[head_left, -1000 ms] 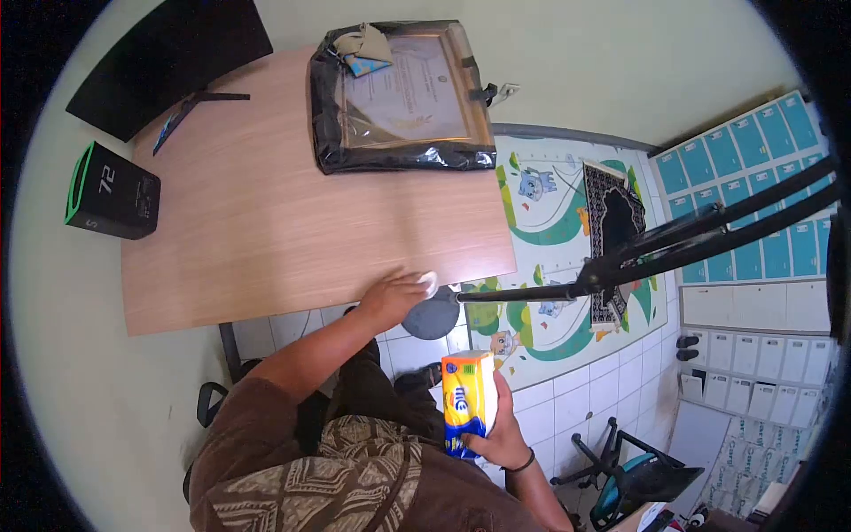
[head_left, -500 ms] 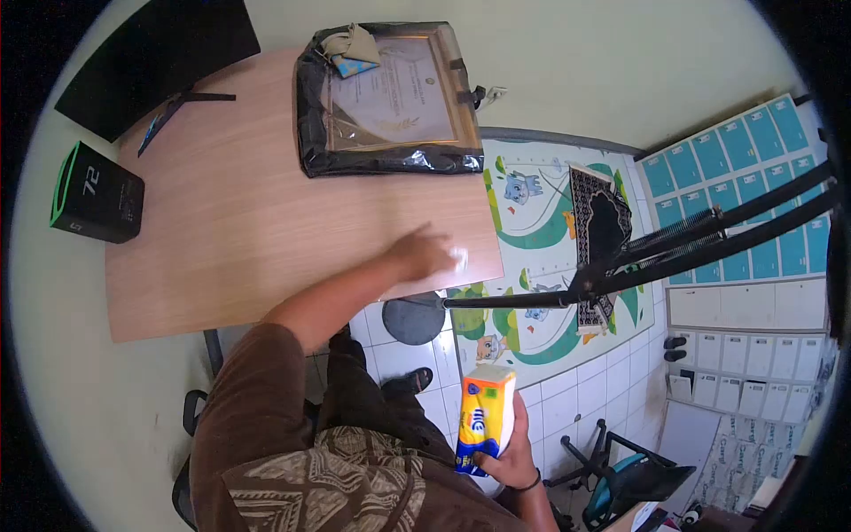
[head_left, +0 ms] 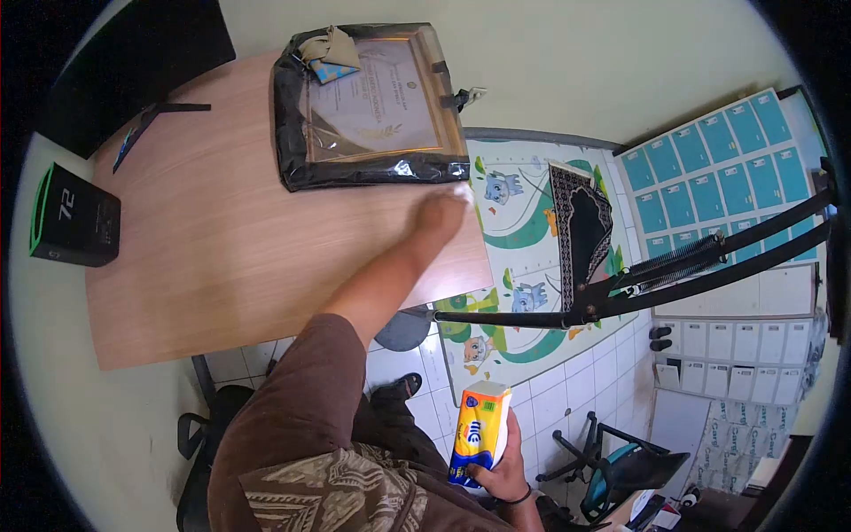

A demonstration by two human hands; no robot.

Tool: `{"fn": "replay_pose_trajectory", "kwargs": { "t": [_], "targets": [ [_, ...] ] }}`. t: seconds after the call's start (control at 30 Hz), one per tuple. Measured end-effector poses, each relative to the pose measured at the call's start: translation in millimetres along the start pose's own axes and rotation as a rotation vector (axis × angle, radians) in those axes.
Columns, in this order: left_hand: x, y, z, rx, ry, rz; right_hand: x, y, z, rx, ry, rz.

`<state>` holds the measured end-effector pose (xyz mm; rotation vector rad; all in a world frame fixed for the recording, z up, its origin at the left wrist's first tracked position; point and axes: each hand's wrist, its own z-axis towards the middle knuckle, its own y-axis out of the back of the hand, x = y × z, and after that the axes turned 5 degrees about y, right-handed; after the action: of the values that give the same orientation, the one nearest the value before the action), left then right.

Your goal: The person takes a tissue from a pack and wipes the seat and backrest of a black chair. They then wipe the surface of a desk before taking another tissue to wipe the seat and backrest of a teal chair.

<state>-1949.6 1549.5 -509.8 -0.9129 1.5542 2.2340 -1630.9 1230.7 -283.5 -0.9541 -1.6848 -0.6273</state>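
My left hand [head_left: 441,217] reaches over the wooden desk [head_left: 230,222], close to its right edge. Its fingers are closed on a crumpled white tissue [head_left: 463,192], just below the black-wrapped framed certificate [head_left: 377,97]. Low in the view, beyond the desk, my right hand [head_left: 503,465] grips a yellow, orange and blue tissue pack [head_left: 479,434], with the thumb across its front. A folded beige cloth [head_left: 331,49] lies on the frame's upper left corner.
A monitor [head_left: 133,66] and a black box with green edges [head_left: 78,215] stand at the desk's left. A black jointed arm [head_left: 505,319] crosses the right side. Beyond are teal lockers [head_left: 700,168] and an office chair [head_left: 634,461].
My left hand has moved up along the desk's right side with the tissue, towards the frame. My right hand still holds the pack. The view has shifted slightly.
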Motion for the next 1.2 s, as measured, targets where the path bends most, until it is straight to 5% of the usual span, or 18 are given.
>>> {"fn": "replay_pose_trajectory", "kwargs": {
  "t": [0.1, 0.2, 0.27, 0.4, 0.43, 0.5, 0.53, 0.6, 0.7, 0.8, 0.83, 0.87, 0.93, 1.2],
  "targets": [
    [5, 22, -13, -0.068, -0.071, -0.063, 1, -4, -2, -0.006, 0.008, 0.056],
    [-26, 40, -52, 0.525, 0.021, -0.057, -2, -3, -2, -0.001, 0.008, 0.030],
    [-46, 46, -84, 0.745, -0.219, -0.064, -9, 1, 0, 0.019, 0.031, -0.002],
    [15, 32, -89, 0.547, -0.559, -0.311, -14, 16, 2, 0.055, 0.042, -0.157],
    [17, 38, -85, 0.463, -0.219, -0.238, -2, 7, 6, 0.021, 0.052, -0.063],
    [20, 71, -61, 0.315, 0.078, -0.226, -20, 21, -3, 0.012, 0.026, -0.123],
    [39, 60, -54, 0.008, -0.129, -0.148, -22, 23, -4, 0.013, 0.015, -0.152],
    [2, 95, -56, 0.233, 0.265, -0.281, -23, 23, -5, 0.013, 0.019, -0.141],
    [14, 48, -93, 0.435, -0.240, -0.252, -20, 21, -1, 0.034, 0.040, -0.107],
    [24, 70, -83, 0.485, -0.082, -0.311, -26, 25, -8, 0.061, 0.047, -0.226],
    [25, 95, -68, 0.503, 0.114, 0.041, -22, 22, -6, 0.057, 0.044, -0.175],
    [41, 98, -61, 0.300, 0.279, 0.036, -20, 20, -5, 0.054, 0.042, -0.125],
    [103, 96, -67, -0.137, 0.022, 0.250, -27, 23, -5, 0.062, 0.063, -0.165],
    [158, 217, -206, -0.248, 0.311, 0.401, -27, 24, 12, 0.130, 0.088, -0.311]
  ]
}}
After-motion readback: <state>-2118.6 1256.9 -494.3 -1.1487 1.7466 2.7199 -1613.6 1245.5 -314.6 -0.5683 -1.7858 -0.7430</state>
